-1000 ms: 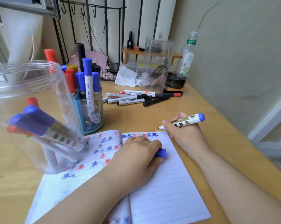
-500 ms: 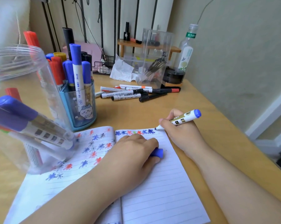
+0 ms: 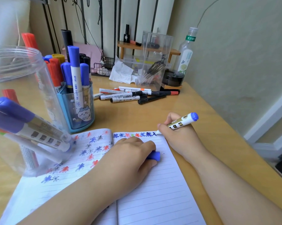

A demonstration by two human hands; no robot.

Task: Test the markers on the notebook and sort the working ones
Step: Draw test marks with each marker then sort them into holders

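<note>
— What do the hands hold?
— The left hand [image 3: 128, 153] rests on the notebook [image 3: 153, 184] at the desk's near edge, fingers curled around a blue cap [image 3: 154, 155]. The right hand [image 3: 177, 135] pinches a blue marker [image 3: 180, 122], tip on the page's top edge.
— And farther?
— A clear jar [image 3: 23, 103] and a blue cup [image 3: 78, 108] with markers on the left; loose markers [image 3: 130, 95] toward the far edge.

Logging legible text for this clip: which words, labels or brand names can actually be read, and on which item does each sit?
"WHITEBOARD", partly covered: on a white marker in the loose pile on the desk.
"东方树叶", cut off at the edge: green neck band of the clear bottle.
Barrel print on the tall blue-capped marker in the blue pen cup: too blurred to read.
Gold label on the marker in the right hand: unreadable.
</note>
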